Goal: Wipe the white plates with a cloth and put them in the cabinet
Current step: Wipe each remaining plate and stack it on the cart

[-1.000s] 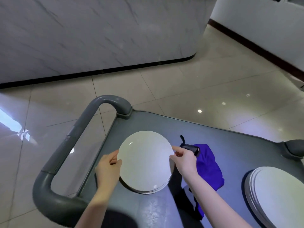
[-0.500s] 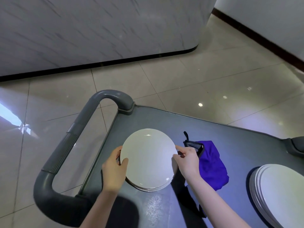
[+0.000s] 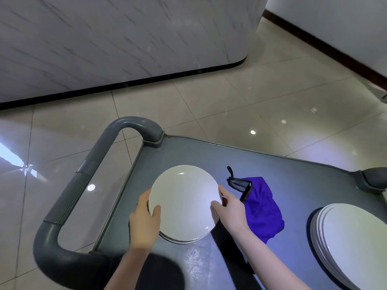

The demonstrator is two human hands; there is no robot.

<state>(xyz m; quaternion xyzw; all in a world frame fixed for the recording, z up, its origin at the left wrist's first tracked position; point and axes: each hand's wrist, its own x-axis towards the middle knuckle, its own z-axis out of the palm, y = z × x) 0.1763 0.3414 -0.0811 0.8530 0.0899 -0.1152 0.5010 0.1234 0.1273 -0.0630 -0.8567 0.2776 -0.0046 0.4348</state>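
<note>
Two piles on cart (image 3: 282, 174): white plates (image 3: 351, 243), blue cloth (image 3: 261, 210) between.
Top plate (image 3: 184, 204): left hand (image 3: 144, 222) and right hand (image 3: 230, 210) grip opposite rims.

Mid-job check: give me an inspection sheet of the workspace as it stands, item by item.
Surface: grey plastic cart top, with a scuffed patch near the front.
Job's things: small stack of round white plates at the cart's left end; taller stack of white plates at the right, partly out of frame; crumpled blue cloth with black trim lying between them.
Clutter: nothing seen.
Hands: left hand grips the small stack's left rim, thumb on top; right hand grips its right rim.
Cables: nothing seen.
Surroundings: glossy beige floor tiles; white marble-look counter.
</note>
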